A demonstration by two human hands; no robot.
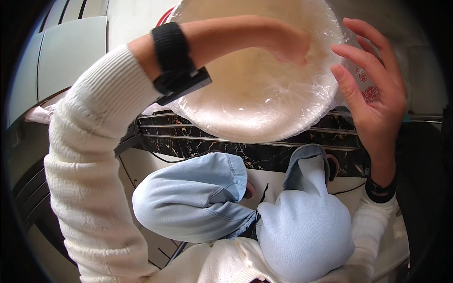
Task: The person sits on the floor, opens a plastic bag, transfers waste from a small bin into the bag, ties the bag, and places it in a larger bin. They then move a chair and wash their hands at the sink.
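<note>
A large round basin [247, 123] with a pale rim stands in front of me, covered or lined with clear plastic film [279, 95]. My left hand [290, 44] reaches across it to the right side, its fingers curled down at the film; whether they pinch the film cannot be told. Beside the basin's right rim is my right hand [378, 78], fingers spread and bent, thumb near the film's edge, holding nothing that I can see. A translucent plastic bag with red print [362, 76] lies behind its fingers. The basin's inside looks pale and blurred through the film.
Under the basin runs a black marbled ledge [226, 148] with metal strips. Light cabinets [70, 56] stand at the upper left, a pink cloth or bag [39, 114] below them. My knees in pale blue denim are close to the ledge. A dark cable [166, 159] hangs there.
</note>
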